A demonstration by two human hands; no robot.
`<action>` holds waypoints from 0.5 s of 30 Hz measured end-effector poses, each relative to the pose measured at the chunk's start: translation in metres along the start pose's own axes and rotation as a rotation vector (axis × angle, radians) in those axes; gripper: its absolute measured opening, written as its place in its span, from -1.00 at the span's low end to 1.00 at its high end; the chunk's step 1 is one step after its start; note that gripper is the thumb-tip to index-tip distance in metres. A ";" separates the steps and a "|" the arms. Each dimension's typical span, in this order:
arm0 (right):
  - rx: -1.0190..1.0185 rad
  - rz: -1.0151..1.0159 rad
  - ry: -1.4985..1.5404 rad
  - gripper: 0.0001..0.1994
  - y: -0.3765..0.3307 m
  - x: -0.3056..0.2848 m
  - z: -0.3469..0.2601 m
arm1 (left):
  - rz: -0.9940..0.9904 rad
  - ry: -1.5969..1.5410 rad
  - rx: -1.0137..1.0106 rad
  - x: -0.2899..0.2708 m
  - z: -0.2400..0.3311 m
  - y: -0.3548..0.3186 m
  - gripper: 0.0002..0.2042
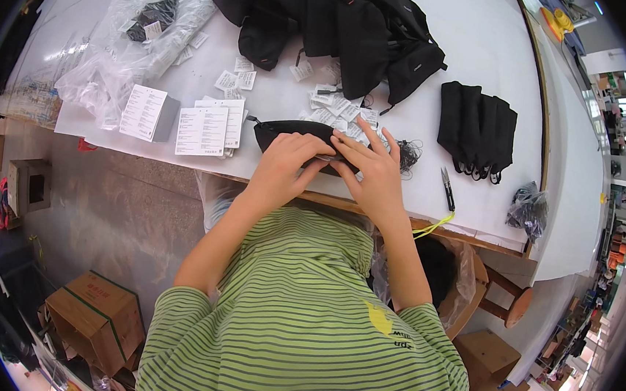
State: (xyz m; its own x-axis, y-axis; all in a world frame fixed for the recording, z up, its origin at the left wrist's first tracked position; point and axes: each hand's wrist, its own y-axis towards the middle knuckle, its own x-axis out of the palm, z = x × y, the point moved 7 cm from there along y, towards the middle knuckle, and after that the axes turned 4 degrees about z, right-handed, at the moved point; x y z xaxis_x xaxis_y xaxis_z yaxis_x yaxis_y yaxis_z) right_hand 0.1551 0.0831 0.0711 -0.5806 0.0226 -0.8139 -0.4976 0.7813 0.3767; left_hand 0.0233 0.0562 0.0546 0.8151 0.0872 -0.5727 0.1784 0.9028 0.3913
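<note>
From where I stand, the pouch in hand is partway through, I'd judge: the black pouch (289, 129) lies just above the near edge of the white bench (473, 212), with the left hand (286, 165) and right hand (375, 175) meeting on it. The fingers of both are closed on its near side, thumbs underneath, though the right hand's outer fingers fan out; what exactly they pinch is hidden. To the right, the small snips (447, 189) lie unused on a yellow cord (434, 226), beside a tangle of dark strings (409, 156). To the left sit two stacks of printed cards, one whiter and spread (202, 129). Just beyond the pouch are scattered loose tags (345, 110), so plenty seem left to use. Over on the right, a neat row of black pouches (476, 131) looks like the finished share. Farthest off, a loose heap of black pouches (327, 20) looks still to be handled.
</note>
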 end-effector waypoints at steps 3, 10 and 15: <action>0.136 0.043 0.241 -0.73 -0.008 -0.001 0.015 | 0.017 0.015 -0.163 -0.002 -0.011 -0.002 -0.77; 0.847 0.495 1.366 -0.69 -0.061 0.030 0.093 | -0.089 0.058 -0.204 0.002 -0.009 0.001 -0.82; 0.885 0.456 1.512 -0.67 -0.059 0.029 0.093 | -0.112 0.018 -0.187 0.004 -0.010 0.003 -0.85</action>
State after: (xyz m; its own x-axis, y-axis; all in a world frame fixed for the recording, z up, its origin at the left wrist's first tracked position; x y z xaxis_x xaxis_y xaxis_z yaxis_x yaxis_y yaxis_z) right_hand 0.2277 0.0957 -0.0159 -0.8315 0.1761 0.5269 0.0111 0.9535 -0.3011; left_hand 0.0216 0.0634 0.0460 0.7856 -0.0124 -0.6186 0.1607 0.9696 0.1847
